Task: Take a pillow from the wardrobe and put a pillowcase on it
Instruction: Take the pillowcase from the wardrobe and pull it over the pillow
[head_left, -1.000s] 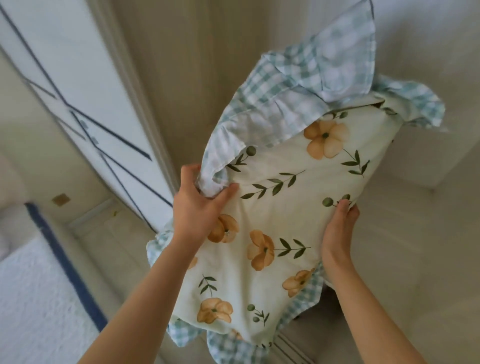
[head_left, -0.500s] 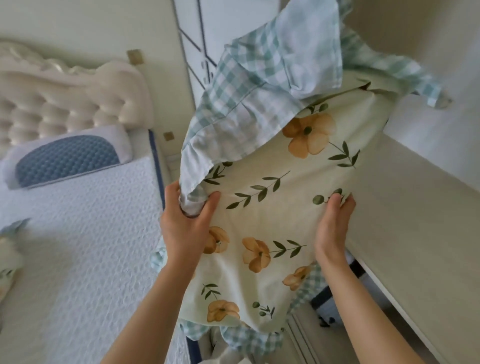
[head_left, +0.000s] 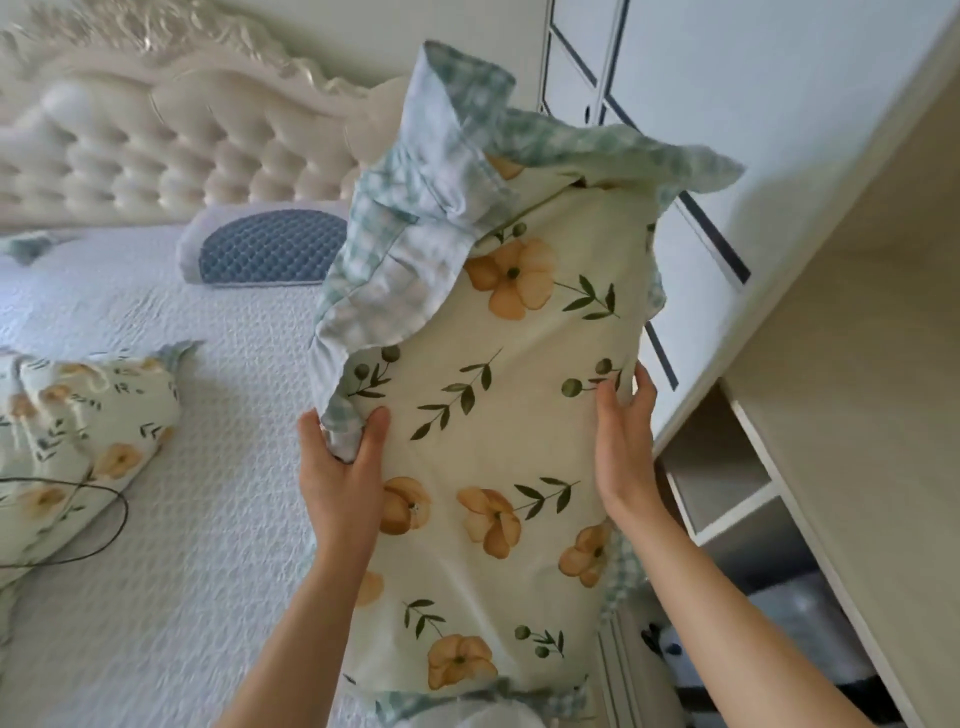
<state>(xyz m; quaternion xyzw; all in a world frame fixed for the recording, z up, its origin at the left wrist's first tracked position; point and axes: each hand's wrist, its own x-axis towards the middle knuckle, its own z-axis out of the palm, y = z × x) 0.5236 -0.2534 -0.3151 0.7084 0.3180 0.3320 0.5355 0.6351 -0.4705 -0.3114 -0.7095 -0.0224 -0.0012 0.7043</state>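
Swung round from the wardrobe toward the bed (head_left: 156, 519) within the last second — plain wall behind then, tufted headboard (head_left: 156, 156) and white quilt now. Pillow (head_left: 498, 441) held upright in mid-air between bed and wardrobe (head_left: 831, 364), already inside its floral pillowcase, gingham ruffle (head_left: 415, 234) flopped over the far end. Grip unchanged: left hand (head_left: 340, 478) clamped on the left edge, fingers pinching a fold of ruffle; right hand (head_left: 621, 441) pressed flat along the right edge, fingers fairly wide, not curled. A second matching pillow (head_left: 78, 426) lying at far left on the quilt, a dark cable (head_left: 93, 519) looped over it. Probably near the end — casing done, pillow likely headed for the bed.
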